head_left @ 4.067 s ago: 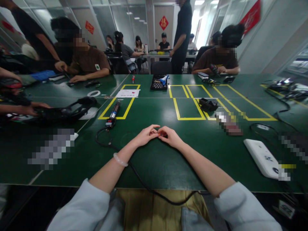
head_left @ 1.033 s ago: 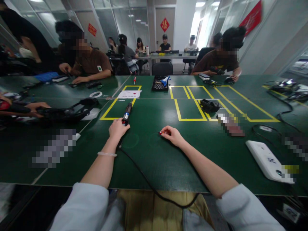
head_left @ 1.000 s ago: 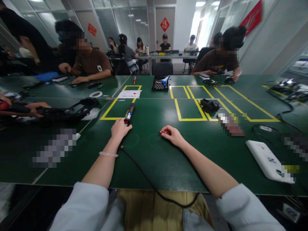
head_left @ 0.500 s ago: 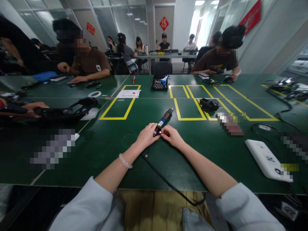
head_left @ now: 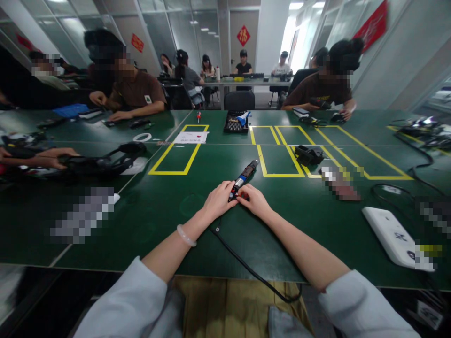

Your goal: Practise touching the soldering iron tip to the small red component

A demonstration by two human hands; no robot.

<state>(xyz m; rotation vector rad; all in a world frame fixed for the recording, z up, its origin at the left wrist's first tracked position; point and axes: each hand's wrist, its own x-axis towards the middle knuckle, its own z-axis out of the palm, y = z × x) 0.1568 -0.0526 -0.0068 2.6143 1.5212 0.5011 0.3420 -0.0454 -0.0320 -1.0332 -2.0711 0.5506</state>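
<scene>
a thick black cable (head_left: 256,273) curves near the person's front edge of the green glossy table (head_left: 197,239). past it, the left hand (head_left: 219,201) grips the near end of a black, silver and blue cylindrical tool (head_left: 243,179), tip angled away; the right hand (head_left: 254,200) pinches its fingers against that same end. farther off, a black openwork tray (head_left: 236,125).
</scene>
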